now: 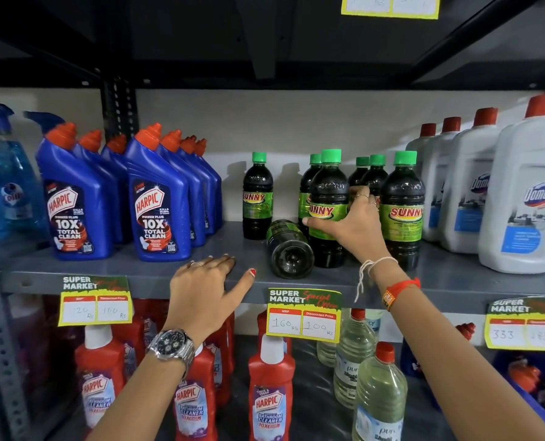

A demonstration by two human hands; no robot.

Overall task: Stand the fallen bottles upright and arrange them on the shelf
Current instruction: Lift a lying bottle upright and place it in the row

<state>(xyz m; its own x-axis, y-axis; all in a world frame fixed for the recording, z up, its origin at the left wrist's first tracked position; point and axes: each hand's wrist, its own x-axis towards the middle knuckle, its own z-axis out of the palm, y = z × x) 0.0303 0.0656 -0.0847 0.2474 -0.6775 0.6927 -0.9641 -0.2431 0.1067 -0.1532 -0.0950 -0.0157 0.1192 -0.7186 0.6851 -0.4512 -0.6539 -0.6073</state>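
Dark-liquid Sunny bottles point(404, 202) stand on the grey shelf point(131, 268); one fallen bottle point(288, 248) lies among them, base outward; right hand point(355, 224) grips an upright bottle point(327, 211); left hand point(207, 291) rests spread on the shelf edge; blue Harpic bottles point(156, 211) stand left.

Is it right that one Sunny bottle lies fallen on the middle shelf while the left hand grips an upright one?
Not quite. The head view shows the right hand gripping the upright Sunny bottle; the left hand rests open on the shelf edge. The fallen bottle does lie there.
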